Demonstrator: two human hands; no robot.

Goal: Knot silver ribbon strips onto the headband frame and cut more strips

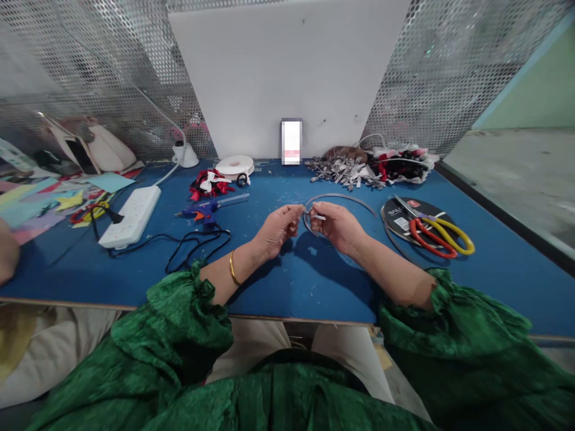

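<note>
Pinching grey ribbon [345, 196]: our left hand [282, 230] and right hand [338, 227] each closed on it, fingertips nearly meeting, a length curving beyond the right. We're probably forming a loop; next move calls for a steady pinch. Glue gun [204, 211] left of left hand, scissors [427, 219] right of right, ribbon pieces [345, 172] beyond.

We see narrow grey fabric ribbon strip [341, 195], looped near one end (partly hidden), tail arcing across blue tabletop [274, 293].
</note>
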